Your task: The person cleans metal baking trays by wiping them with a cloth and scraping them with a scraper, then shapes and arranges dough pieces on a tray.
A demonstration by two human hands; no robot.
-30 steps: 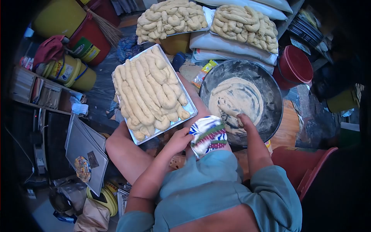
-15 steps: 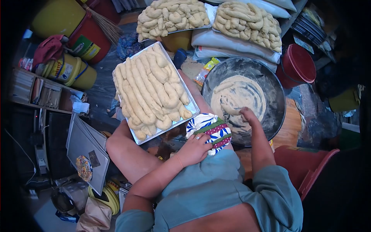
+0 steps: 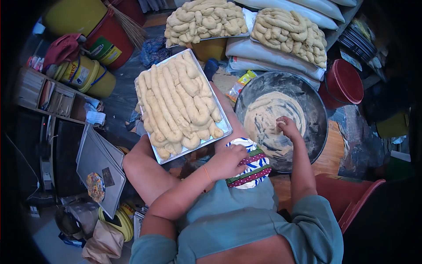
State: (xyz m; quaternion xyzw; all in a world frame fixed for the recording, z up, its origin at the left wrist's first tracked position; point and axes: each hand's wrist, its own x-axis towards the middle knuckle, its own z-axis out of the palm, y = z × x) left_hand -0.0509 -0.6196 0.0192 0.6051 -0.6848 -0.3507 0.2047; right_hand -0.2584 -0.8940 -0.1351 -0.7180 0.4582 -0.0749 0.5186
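Observation:
My left hand bends its fingers over the left edge of a rounded patterned cloth with blue leaves and maroon and green bands, lying on my lap. Inside a large black basin, my right hand has its fingers drawn together low over the floury bottom. Whatever they hold is hidden. A short dough strip lies in the pale flour beyond that hand. Left of the basin, a metal tray bears long dough ropes laid side by side, with shorter pieces around them.
Two dough piles on trays stand at the back, one above stacked white sacks. A red lidded bucket is right of the basin; a red tub sits nearer. Grey trays lean at left by a yellow bucket.
My right hand has shifted slightly up within the basin, and the curved dough seen at its fingertips no longer shows there. My left fingers are more bent, and the cloth has turned.

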